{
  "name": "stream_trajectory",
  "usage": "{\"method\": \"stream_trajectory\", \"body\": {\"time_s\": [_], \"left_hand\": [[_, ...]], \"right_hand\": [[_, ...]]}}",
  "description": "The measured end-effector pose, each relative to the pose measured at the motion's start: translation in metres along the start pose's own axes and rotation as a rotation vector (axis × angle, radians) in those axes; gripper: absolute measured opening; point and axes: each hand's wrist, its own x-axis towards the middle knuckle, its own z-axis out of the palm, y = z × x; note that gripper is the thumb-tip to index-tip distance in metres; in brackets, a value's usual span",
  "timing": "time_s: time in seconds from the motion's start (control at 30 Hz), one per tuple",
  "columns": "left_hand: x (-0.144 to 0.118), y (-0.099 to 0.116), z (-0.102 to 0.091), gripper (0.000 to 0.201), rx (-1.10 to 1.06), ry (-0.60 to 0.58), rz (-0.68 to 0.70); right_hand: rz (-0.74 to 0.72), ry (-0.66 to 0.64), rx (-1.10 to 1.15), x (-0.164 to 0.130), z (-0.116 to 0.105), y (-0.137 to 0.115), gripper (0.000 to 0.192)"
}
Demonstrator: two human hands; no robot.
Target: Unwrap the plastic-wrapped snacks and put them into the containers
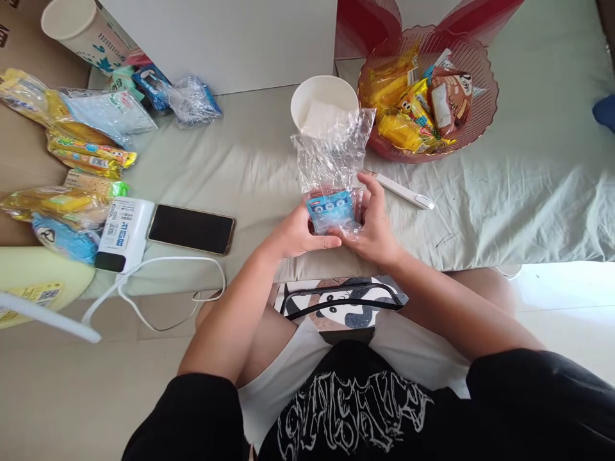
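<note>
Head view, looking down over the lap: both hands meet at the middle of the frame around a clear plastic packet [331, 173] with a blue snack inside. Left hand [295, 234] grips the packet's lower left corner, thumb pressed across the front, fingers curled behind. Right hand [372, 227] clasps the lower right side, fingers bent around the edge, index lifted up along the plastic. So both are closed on the same packet, and it sits right between them, touching both palms' fingertips.

Packet stands upright, long axis running away from the body, its crinkled open top rising toward the white paper cup [324, 102] just behind it. Blue snack sits low, down at finger level. Neither hand is clearly nearer; they share it evenly.

Just right of the hands lies a white pen [403, 190] on the pale sheet [504, 205]. Further back, a pink basket [483, 112] of snacks. Off to the left, a phone [191, 228] beside a white power bank [125, 234], and loose snack packets [86, 153].
</note>
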Motion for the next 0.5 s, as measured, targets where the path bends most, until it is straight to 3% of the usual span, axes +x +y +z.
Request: {"method": "stream_trajectory", "body": {"time_s": [0.13, 0.27, 0.4, 0.5], "left_hand": [[0.001, -0.005, -0.003, 0.087, 0.055, 0.025, 0.025], [0.002, -0.007, -0.006, 0.081, 0.034, -0.021, 0.044], [0.004, -0.009, -0.005, 0.097, 0.086, -0.153, 0.048], [0.006, -0.012, -0.005, 0.095, 0.148, -0.147, 0.051]], "right_hand": [[-0.014, -0.149, 0.271, 0.004, -0.006, 0.006, 0.125], [-0.008, -0.222, 0.487, 0.009, -0.014, 0.012, 0.129], [0.004, -0.18, 0.581, 0.011, -0.016, 0.011, 0.11], [-0.043, -0.097, 0.492, 0.009, -0.017, 0.007, 0.076]]}}
